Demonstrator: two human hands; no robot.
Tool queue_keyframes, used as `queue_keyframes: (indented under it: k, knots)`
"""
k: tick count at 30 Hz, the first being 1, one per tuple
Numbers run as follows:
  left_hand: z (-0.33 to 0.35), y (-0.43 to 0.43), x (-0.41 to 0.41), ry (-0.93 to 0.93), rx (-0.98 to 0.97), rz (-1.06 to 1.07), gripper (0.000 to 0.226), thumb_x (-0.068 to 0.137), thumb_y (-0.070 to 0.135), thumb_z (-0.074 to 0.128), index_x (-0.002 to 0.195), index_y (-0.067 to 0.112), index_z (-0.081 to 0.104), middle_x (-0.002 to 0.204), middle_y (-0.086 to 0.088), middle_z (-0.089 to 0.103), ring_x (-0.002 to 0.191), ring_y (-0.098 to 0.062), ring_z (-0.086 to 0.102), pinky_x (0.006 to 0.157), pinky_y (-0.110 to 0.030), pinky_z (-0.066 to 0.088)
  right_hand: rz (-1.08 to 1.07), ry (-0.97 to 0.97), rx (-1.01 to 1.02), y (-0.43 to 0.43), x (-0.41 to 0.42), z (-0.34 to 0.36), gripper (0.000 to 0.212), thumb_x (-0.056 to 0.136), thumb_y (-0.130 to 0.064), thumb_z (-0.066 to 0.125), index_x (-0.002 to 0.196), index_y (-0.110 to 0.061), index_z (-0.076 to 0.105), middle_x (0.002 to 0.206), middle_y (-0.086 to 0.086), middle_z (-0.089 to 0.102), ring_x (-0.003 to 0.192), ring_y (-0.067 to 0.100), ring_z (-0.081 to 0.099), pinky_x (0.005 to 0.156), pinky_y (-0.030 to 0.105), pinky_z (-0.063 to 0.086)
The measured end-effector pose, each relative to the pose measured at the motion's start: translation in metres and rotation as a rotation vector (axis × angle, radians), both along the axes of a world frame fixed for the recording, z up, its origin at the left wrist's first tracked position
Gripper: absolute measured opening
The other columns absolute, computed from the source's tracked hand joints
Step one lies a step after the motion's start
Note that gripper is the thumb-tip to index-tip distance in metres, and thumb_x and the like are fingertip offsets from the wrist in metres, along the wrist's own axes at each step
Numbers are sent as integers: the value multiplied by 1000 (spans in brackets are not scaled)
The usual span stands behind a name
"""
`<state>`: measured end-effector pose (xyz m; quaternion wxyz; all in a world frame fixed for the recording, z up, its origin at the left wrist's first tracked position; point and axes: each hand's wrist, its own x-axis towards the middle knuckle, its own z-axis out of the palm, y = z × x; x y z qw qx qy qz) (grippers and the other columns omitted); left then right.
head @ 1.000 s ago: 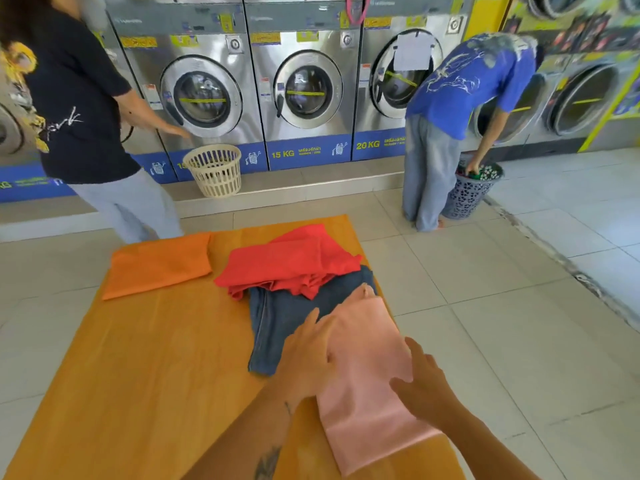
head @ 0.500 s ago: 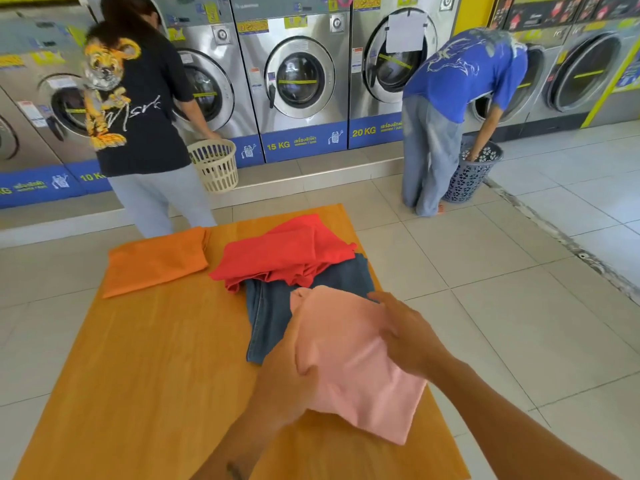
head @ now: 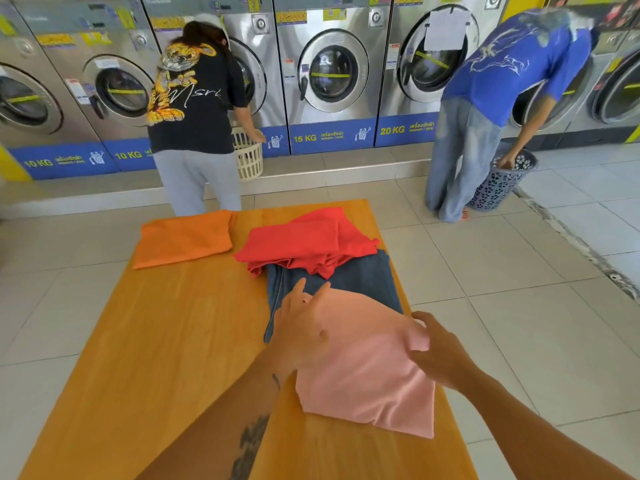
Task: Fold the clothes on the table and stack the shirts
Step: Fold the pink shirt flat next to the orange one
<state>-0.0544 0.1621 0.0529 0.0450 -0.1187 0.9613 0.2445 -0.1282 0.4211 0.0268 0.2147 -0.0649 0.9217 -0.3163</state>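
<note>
A pink shirt point(head: 363, 372) lies folded on the near right of the orange table point(head: 166, 341), partly over blue jeans point(head: 360, 275). My left hand point(head: 301, 327) rests flat on the shirt's left edge with its fingers stretched apart. At the shirt's right edge, my right hand point(head: 440, 355) pinches a fold of pink cloth. A crumpled red shirt point(head: 308, 244) lies on the far end of the jeans. A folded orange shirt point(head: 183, 237) sits at the table's far left corner.
Beyond the table, a person in a black T-shirt point(head: 194, 98) bends to a washing machine beside a cream basket point(head: 247, 157). Another person in a blue shirt point(head: 502, 74) reaches into a dark basket point(head: 502, 181). Tiled floor surrounds the table.
The long pink shirt has been folded over into a shorter shape and laid down. My right hand moved from its near end to its right edge. The person in black stepped to the machines.
</note>
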Motion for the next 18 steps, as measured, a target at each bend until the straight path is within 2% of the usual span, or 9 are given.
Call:
queue_keyframes:
  k: [2, 4, 6, 9, 11, 14, 16, 18]
  knots:
    - [3, -6, -12, -99, 128, 1, 93, 82, 18, 60, 156, 40, 7, 164, -6, -6, 150, -31, 4, 115, -53, 23, -8, 27, -18, 3, 0, 4, 54, 83, -24, 60, 135, -35, 46, 107, -3, 67, 85, 15, 63, 64, 24, 47]
    - [6, -9, -19, -147, 329, 19, 99, 81, 7, 61, 157, 36, 4, 164, -5, 0, 150, -31, 9, 113, -48, 31, -15, 39, -38, 6, 0, 7, 51, 81, -24, 60, 130, -35, 50, 96, -9, 66, 82, 11, 63, 62, 23, 47]
    - [6, -7, -21, -115, 411, 0, 99, 78, -1, 60, 158, 28, 8, 160, -7, 16, 147, -28, 19, 111, -41, 34, 14, -5, -40, 9, 3, 7, 60, 76, -18, 65, 132, -34, 49, 104, -10, 64, 88, 12, 62, 67, 23, 48]
    - [2, -1, -20, -66, 435, 8, 91, 81, 0, 58, 157, 29, 17, 157, -6, 26, 144, -24, 26, 110, -41, 37, 54, -29, -10, 7, 9, 5, 67, 75, -24, 70, 137, -32, 45, 120, -10, 59, 101, 16, 56, 81, 28, 46]
    - [-2, 0, -18, -43, 418, -1, 86, 84, 1, 59, 156, 28, 21, 156, -2, 30, 144, -22, 28, 113, -40, 33, 55, -20, -24, 3, 12, 5, 62, 74, -27, 69, 132, -35, 47, 115, -12, 59, 100, 16, 56, 80, 29, 45]
    - [-6, 3, -15, 15, 470, -65, 82, 86, -3, 62, 154, 21, 24, 154, 3, 35, 143, -17, 30, 113, -27, 27, 40, 16, -65, -3, 14, 5, 49, 73, -28, 67, 116, -46, 50, 101, -19, 62, 92, 13, 61, 77, 32, 52]
    - [-9, 5, -14, 2, 447, -93, 87, 85, -1, 64, 155, 25, 19, 154, 9, 34, 143, -16, 29, 117, -35, 22, 67, 41, -77, -7, 19, 5, 56, 72, -25, 66, 118, -48, 45, 100, -19, 61, 88, 11, 62, 75, 31, 54]
    - [-10, 9, -13, -31, 389, -102, 92, 84, 2, 61, 156, 30, 14, 154, 12, 34, 144, -17, 25, 119, -46, 13, 104, 91, -93, -12, 26, 4, 69, 74, -19, 65, 130, -49, 37, 109, -18, 60, 95, 14, 62, 80, 32, 53]
